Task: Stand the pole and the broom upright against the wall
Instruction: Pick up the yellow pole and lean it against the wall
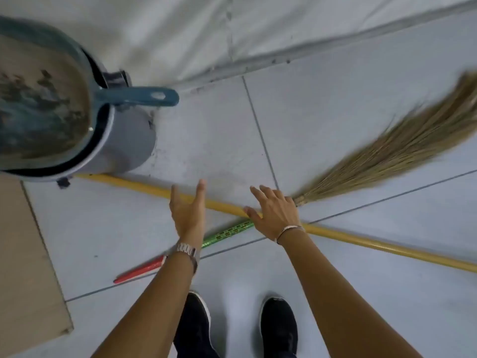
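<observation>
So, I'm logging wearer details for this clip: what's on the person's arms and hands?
Both forearms are bare, no sleeves or gloves. The left hand has a metal link watch at its wrist; the right hand has a thin silver bangle.

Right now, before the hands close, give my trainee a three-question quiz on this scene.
1. True or false: the yellow pole lies flat on the floor.
2. Which hand is over the spot where pole and broom cross? A left hand B right hand
3. Fill in: the dustpan rests on top of the ____.

Key: 1 true. 2 B. 3 bin.
</observation>
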`<state>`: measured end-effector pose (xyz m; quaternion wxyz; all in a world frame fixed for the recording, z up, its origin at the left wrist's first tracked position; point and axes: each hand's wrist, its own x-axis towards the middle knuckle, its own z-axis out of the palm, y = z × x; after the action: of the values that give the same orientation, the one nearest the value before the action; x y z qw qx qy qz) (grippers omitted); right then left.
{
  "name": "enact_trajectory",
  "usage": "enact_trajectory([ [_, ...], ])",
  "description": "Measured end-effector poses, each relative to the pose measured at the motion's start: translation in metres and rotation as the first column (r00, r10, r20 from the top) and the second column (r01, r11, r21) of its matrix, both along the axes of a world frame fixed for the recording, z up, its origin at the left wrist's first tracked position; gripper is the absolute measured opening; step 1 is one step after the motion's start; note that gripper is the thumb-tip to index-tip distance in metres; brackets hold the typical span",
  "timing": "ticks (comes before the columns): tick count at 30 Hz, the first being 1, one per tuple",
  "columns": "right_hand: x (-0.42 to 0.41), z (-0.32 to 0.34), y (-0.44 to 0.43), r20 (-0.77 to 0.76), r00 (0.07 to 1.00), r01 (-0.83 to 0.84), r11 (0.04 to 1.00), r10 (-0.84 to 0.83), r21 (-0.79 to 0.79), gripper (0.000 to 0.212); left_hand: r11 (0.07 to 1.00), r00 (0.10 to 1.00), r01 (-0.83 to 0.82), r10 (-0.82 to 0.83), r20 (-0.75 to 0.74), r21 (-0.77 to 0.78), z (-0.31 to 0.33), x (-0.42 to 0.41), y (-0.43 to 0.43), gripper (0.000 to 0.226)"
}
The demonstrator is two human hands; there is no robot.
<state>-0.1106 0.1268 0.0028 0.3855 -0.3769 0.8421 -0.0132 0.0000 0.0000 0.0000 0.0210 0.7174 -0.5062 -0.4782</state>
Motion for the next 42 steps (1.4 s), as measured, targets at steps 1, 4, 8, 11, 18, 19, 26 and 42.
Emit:
enact_trajectory([
  [1,0.004,-0.012,-0.004,0.024,1.000,-0.010,1.000,0.010,0.013,0.057,0.986,0.988,-0.152,0.154,-0.022,0.072,-0.014,-0.002,-0.007,0.086],
  [4,0.016,-0.040,-0.011,0.082,0.995,-0.062,0.997,0.059,0.038,0.052,0.837,0.857,-0.462,0.507,-0.097,0.295,-0.050,0.004,-0.031,0.086],
  [8,0.032,-0.055,-0.020,0.134,0.989,-0.067,0.995,0.057,0.068,0.045,0.695,0.724,-0.521,0.667,-0.175,0.495,-0.070,0.019,-0.046,0.071],
  [11,0.030,-0.053,-0.025,0.149,0.989,-0.026,0.997,0.014,0.079,0.040,0.667,0.678,-0.526,0.704,-0.214,0.527,-0.066,0.030,-0.044,0.054],
  [18,0.033,-0.014,-0.024,0.263,0.964,-0.016,0.982,-0.034,0.186,0.029,0.612,0.591,-0.670,0.782,-0.196,0.421,-0.016,0.057,-0.015,0.040],
  [19,0.035,-0.002,-0.023,0.270,0.962,-0.015,0.982,-0.037,0.187,0.031,0.613,0.587,-0.676,0.783,-0.204,0.409,-0.003,0.059,-0.011,0.042],
  [26,0.029,0.080,-0.016,0.359,0.914,0.133,0.976,-0.189,0.174,0.033,0.609,0.531,-0.710,0.792,-0.299,0.352,0.090,0.057,0.006,0.041],
  [42,-0.071,0.448,-0.031,0.391,0.867,0.409,0.888,-0.308,-0.209,0.020,0.944,0.532,-0.324,0.237,-0.813,0.063,0.469,-0.034,-0.039,0.031],
])
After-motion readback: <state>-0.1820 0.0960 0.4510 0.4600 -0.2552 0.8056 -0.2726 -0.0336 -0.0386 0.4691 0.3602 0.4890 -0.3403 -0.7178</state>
